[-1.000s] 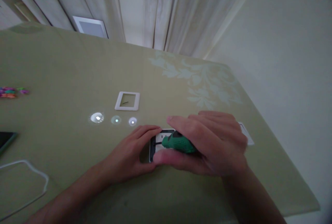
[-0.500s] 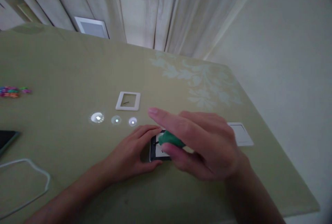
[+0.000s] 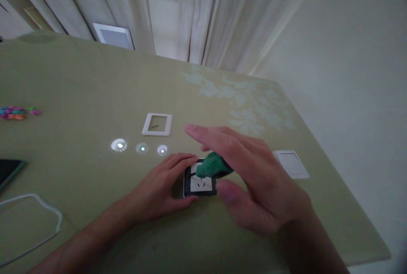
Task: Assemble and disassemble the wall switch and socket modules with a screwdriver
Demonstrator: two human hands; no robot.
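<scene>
Socket (image 3: 203,186) on the table (image 3: 95,92) looks light and stiff, best held by opposite edges, where the left hand (image 3: 163,183) clasps it, while the right hand (image 3: 259,174) spreads half-open around the screwdriver (image 3: 211,166), its grip unclear.

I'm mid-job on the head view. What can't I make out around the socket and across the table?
All in the head view:
Rear of the green screwdriver: hidden by the right hand.
Whether its tip sits in a screw on the socket: too small to tell.
Dark sliver inside the white frame: too small to identify.
Black device and white cable: cut off by the left edge.
</scene>
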